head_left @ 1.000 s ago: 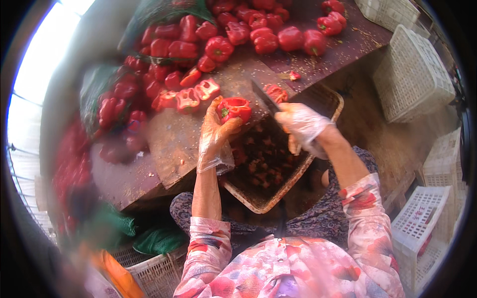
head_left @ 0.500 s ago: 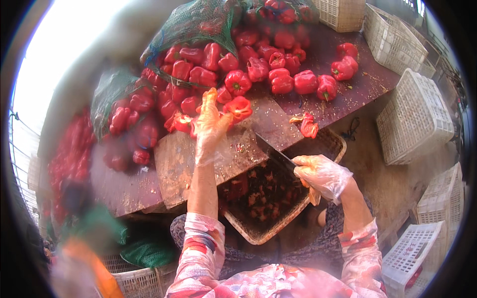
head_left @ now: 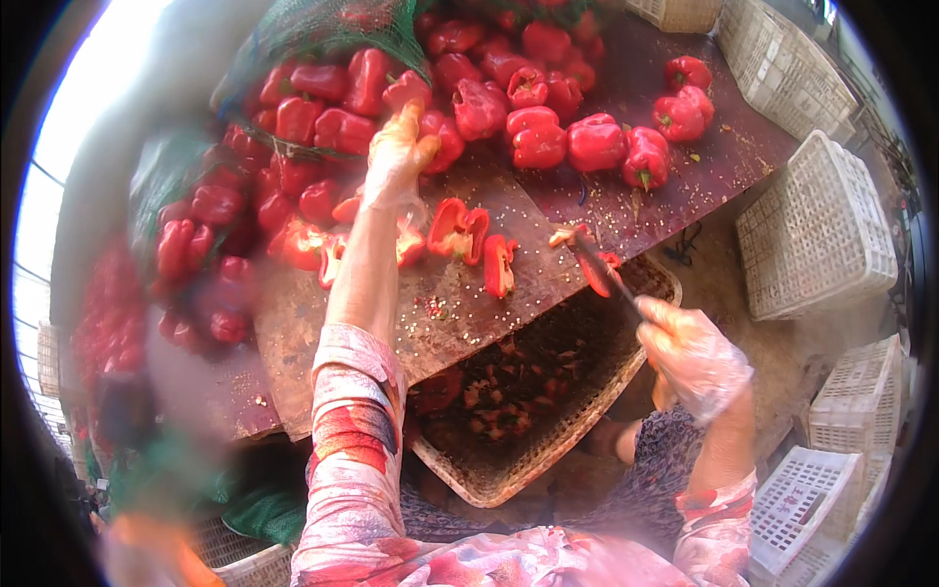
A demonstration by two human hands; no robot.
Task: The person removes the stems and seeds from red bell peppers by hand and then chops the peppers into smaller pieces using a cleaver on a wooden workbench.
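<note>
My left hand (head_left: 397, 157), in a thin clear glove, reaches to the pile with fingers stretched out. Its fingertips are at a red bell pepper (head_left: 407, 91), and another bell pepper (head_left: 445, 143) lies beside the thumb. My right hand (head_left: 696, 357), gloved too, grips a knife (head_left: 614, 277) by the handle. The dark blade lies over a red pepper piece (head_left: 599, 274) at the edge of the wooden board (head_left: 460, 323). Between the hands, a pepper half (head_left: 458, 231) and a pepper slice (head_left: 500, 265) lie cut side up; more cut pieces sit partly under my left forearm.
Below the board's edge stands a dirty basket (head_left: 548, 468) with pepper scraps. Green mesh sacks (head_left: 303, 34) of whole peppers cover the back left. Several whole peppers (head_left: 596, 143) line the maroon table (head_left: 729, 127). White plastic crates (head_left: 817, 230) stand at the right.
My left hand has moved farther into the pile, leaving cut pepper pieces on the board. My right hand has shifted right with the knife, whose blade now lies over the piece at the edge.
</note>
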